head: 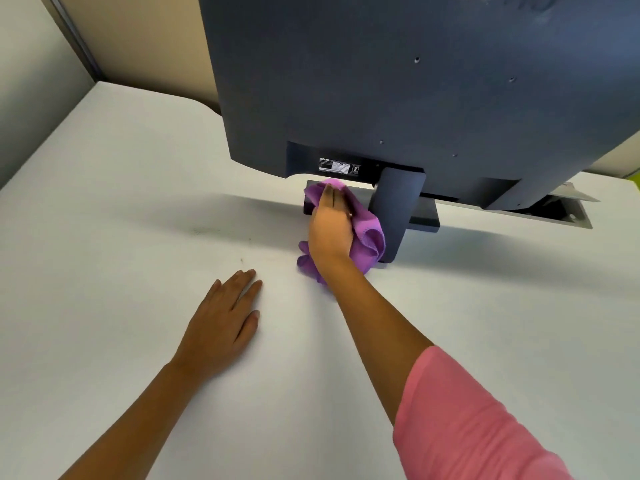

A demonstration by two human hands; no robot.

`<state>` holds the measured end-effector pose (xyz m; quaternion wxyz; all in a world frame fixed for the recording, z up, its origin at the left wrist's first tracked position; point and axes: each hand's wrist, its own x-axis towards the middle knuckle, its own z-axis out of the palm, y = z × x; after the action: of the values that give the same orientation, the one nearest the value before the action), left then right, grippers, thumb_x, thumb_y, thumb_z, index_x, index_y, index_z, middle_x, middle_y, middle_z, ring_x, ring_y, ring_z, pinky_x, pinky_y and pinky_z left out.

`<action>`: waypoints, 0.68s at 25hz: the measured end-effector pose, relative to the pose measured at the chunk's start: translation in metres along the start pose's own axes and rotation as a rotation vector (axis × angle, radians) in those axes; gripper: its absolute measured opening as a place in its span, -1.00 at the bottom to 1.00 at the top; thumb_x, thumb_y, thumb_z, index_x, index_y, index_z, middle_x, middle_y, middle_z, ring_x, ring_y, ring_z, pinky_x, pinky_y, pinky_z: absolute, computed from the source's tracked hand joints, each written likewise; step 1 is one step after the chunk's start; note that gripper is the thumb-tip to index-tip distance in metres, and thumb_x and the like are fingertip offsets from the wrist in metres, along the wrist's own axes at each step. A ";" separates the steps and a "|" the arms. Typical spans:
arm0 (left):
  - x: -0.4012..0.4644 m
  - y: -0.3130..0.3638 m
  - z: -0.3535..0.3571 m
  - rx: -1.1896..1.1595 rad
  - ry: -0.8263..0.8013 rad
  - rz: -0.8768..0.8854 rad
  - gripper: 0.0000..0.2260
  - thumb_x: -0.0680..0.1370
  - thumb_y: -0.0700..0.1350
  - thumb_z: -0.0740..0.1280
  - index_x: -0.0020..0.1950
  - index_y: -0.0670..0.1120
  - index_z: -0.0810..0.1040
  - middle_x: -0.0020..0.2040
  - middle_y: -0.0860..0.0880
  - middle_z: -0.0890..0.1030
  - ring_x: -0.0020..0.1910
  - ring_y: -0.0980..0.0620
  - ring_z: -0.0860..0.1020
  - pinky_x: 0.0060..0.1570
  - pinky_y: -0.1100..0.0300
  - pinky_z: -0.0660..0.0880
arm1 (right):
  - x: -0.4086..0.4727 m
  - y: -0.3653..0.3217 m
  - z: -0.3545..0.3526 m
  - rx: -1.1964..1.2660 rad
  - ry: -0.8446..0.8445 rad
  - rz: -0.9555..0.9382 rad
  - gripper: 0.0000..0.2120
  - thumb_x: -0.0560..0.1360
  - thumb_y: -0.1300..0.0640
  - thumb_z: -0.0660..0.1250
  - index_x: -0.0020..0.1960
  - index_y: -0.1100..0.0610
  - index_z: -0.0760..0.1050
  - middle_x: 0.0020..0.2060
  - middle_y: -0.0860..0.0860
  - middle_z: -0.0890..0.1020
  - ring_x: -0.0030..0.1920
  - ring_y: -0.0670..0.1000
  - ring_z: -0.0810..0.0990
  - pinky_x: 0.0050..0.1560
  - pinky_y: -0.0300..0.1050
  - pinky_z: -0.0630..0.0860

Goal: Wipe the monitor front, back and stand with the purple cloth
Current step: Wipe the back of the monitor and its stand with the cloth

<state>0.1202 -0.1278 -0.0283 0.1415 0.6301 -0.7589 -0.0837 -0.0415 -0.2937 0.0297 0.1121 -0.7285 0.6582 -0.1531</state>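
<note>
Purple cloth (367, 233) wipes stand (394, 209) (monitor's).

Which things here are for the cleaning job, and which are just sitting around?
For the job:
monitor, back facing us
stand
purple cloth
right hand, pressing the cloth on the stand

Just there:
white table
left hand, flat on the table
grey cable hatch behind the monitor
</note>
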 end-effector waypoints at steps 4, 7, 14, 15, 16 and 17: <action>-0.001 0.002 -0.002 -0.004 -0.014 0.019 -0.53 0.58 0.03 0.08 0.41 -0.16 0.39 0.45 -0.10 0.36 0.44 -0.08 0.30 0.41 0.00 0.16 | 0.035 0.001 0.007 -0.126 -0.256 0.064 -0.57 0.58 0.16 0.12 0.43 0.13 0.16 0.35 0.15 0.32 0.35 0.21 0.27 0.34 0.05 0.28; -0.001 0.000 -0.003 -0.002 -0.025 0.024 -0.53 0.59 0.04 0.07 0.42 -0.16 0.39 0.45 -0.10 0.36 0.45 -0.06 0.29 0.42 0.02 0.14 | 0.026 0.004 0.014 -0.095 -0.269 0.265 -0.46 0.62 0.04 0.04 0.50 0.20 -0.05 0.46 0.20 0.09 0.44 0.25 0.15 0.41 0.11 0.21; 0.001 -0.002 -0.004 -0.012 -0.042 0.028 -0.52 0.59 0.07 0.06 0.42 -0.16 0.39 0.44 -0.11 0.37 0.44 -0.07 0.30 0.43 0.04 0.11 | -0.006 -0.003 0.014 -0.357 -0.315 0.276 -0.14 0.52 0.01 0.30 0.49 0.33 -0.22 0.48 0.31 0.00 0.48 0.30 0.03 0.45 0.12 0.08; 0.000 -0.002 -0.004 -0.015 -0.045 0.029 -0.51 0.59 0.07 0.05 0.42 -0.16 0.39 0.44 -0.11 0.37 0.44 -0.07 0.31 0.43 0.04 0.11 | -0.017 0.000 0.018 -0.375 -0.294 0.253 -0.17 0.53 0.02 0.29 0.49 0.31 -0.19 0.48 0.31 0.01 0.48 0.31 0.02 0.45 0.13 0.09; 0.000 -0.002 -0.004 -0.017 -0.049 0.028 -0.51 0.59 0.08 0.05 0.43 -0.15 0.38 0.45 -0.11 0.36 0.44 -0.07 0.31 0.43 0.03 0.12 | -0.027 0.002 0.022 -0.370 -0.256 0.243 -0.20 0.53 0.04 0.29 0.50 0.30 -0.15 0.48 0.31 0.03 0.48 0.30 0.03 0.45 0.13 0.11; 0.000 -0.003 -0.003 -0.015 -0.057 0.027 -0.50 0.60 0.08 0.04 0.43 -0.15 0.37 0.45 -0.10 0.36 0.44 -0.07 0.30 0.43 0.02 0.13 | -0.035 0.003 0.023 -0.372 -0.241 0.260 -0.22 0.53 0.06 0.29 0.50 0.28 -0.13 0.48 0.30 0.04 0.48 0.29 0.03 0.44 0.12 0.15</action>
<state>0.1243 -0.1285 -0.0260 0.1257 0.6160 -0.7704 -0.1055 -0.0382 -0.2599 0.0045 0.0726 -0.6588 0.7451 0.0743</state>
